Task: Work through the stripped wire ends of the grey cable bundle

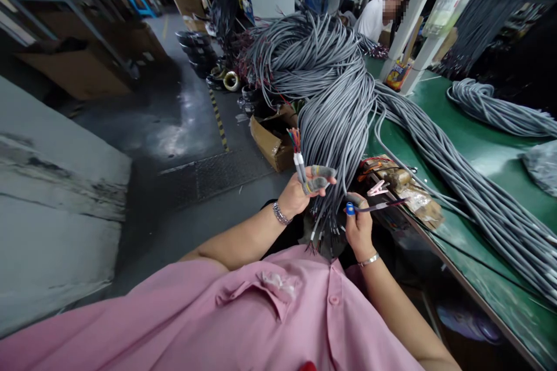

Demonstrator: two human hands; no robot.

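Observation:
My left hand (298, 194), in grey finger covers, is closed round a few grey cable ends (300, 168) held upright. White bands wrap these ends, and thin coloured wires fan out on top. To the right, my right hand (360, 235) pinches another cable end (378, 206), whose dark wires point right. A small blue piece (350, 208) sits at my right thumb; its kind I cannot make out. A large bundle of grey cables (335, 116) hangs over the table edge just beyond both hands, with stripped ends dangling between them.
A green table (487, 162) on the right carries more grey cables (444, 145), a pink clip (377, 188) and taped parts (418, 203). An open cardboard box (267, 142) stands on the floor. A person in white (372, 18) works behind the posts.

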